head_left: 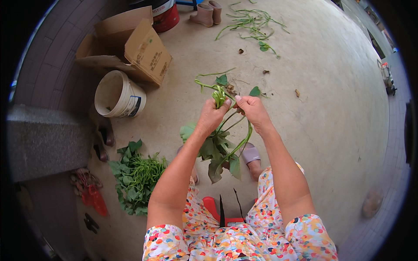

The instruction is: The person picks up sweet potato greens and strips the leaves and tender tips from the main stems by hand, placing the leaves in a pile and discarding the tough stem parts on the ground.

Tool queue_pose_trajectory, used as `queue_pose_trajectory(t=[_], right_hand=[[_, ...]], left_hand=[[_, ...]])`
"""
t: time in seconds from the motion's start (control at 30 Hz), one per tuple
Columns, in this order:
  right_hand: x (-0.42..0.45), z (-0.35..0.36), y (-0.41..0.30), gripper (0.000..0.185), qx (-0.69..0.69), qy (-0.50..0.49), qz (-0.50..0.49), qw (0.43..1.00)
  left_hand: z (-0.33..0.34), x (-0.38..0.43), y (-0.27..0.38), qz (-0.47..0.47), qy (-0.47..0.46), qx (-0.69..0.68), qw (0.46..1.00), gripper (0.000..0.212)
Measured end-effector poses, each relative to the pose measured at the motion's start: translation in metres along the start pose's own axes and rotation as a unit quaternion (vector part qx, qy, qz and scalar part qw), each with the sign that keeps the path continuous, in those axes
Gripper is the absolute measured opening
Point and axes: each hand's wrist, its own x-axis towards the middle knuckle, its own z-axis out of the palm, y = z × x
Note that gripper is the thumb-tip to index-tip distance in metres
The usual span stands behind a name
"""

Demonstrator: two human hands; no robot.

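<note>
My left hand (212, 114) is closed around a bundle of green leaf stems (218, 96), looped at the top. Broad, drooping leaves (214, 148) hang below it; they look like sweet potato greens. Close beside it, my right hand (254, 110) pinches a thick green vine stem (249, 132) between thumb and fingers. The stem curves down from there among the leaves. What lies under the right fingers is partly hidden. To the left on the concrete floor rests a heap of picked greens (138, 176), leaves outward and stems towards me.
Bare vine stems (251, 24) lie scattered ahead. A white plastic bucket (119, 94) and an open cardboard box (130, 49) stand at left, near boots (206, 14) and a red bucket (166, 19). A red mesh bag (94, 199) lies at lower left. Beneath me is a red stool (211, 208).
</note>
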Motion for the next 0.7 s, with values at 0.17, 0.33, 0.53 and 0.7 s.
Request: queue_pose_trajectory(t=[0.17,0.33,0.53,0.7], right_hand=[[-0.005,0.002,-0.008,0.029,0.061,-0.034,-0.057,0.996],[-0.005,0.004,-0.008,0.031,0.052,-0.015,-0.100,0.994],[0.001,0.007,0.006,0.033,-0.036,0.045,-0.156,0.986],[-0.004,0.017,0.001,0.033,-0.083,0.069,-0.185,0.977]], left_hand=[[-0.005,0.001,0.005,-0.013,-0.017,-0.001,1.000,0.022],[-0.008,0.000,0.006,-0.035,-0.038,-0.011,0.999,0.028],[-0.017,0.006,0.006,-0.043,-0.094,0.055,0.993,0.029],[-0.029,0.010,0.005,-0.005,-0.048,0.195,0.980,0.014]])
